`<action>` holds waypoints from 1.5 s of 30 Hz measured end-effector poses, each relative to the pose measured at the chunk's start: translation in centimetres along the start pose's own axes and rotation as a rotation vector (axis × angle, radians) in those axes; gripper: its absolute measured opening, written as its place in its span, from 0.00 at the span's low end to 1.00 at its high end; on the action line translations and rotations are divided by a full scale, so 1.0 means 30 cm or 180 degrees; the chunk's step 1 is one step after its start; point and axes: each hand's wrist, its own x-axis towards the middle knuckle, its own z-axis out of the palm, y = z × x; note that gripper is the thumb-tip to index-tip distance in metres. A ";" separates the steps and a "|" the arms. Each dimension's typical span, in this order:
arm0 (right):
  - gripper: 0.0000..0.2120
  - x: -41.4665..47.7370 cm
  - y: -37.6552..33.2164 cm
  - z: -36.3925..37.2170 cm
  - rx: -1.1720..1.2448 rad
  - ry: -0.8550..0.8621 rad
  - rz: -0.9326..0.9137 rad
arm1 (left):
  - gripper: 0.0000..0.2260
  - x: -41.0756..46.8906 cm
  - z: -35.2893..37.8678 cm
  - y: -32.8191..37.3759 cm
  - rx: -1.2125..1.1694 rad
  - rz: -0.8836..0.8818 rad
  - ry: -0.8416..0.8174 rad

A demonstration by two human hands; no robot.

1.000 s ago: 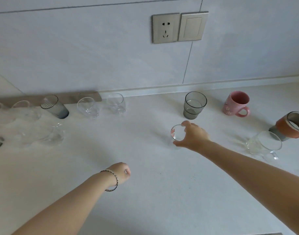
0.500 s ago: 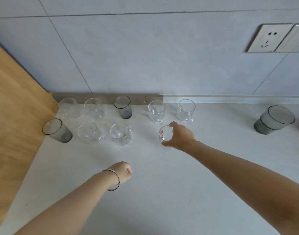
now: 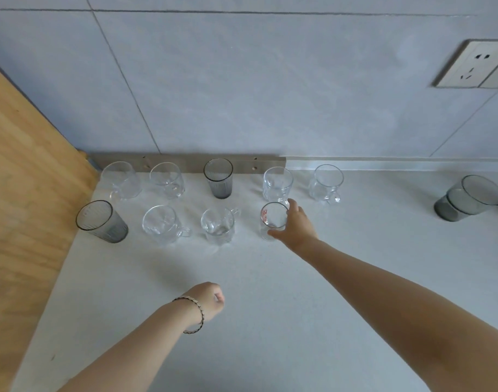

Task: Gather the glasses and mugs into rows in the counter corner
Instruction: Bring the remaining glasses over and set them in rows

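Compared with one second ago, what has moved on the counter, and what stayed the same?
The right hand carried the small red-marked glass leftward, from near the grey glass at the right to the right end of the front row; it still grips it. The left hand stayed fisted, holding nothing. The other glasses stayed put.

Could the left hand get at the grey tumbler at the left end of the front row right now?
Probably yes: the left hand holds nothing, and only bare counter lies between it and the grey tumbler.
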 end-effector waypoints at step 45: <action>0.49 0.315 1.196 -0.966 -0.0352 0.0093 0.0405 | 0.09 0.252 0.357 1.350 0.0156 -0.0047 0.0022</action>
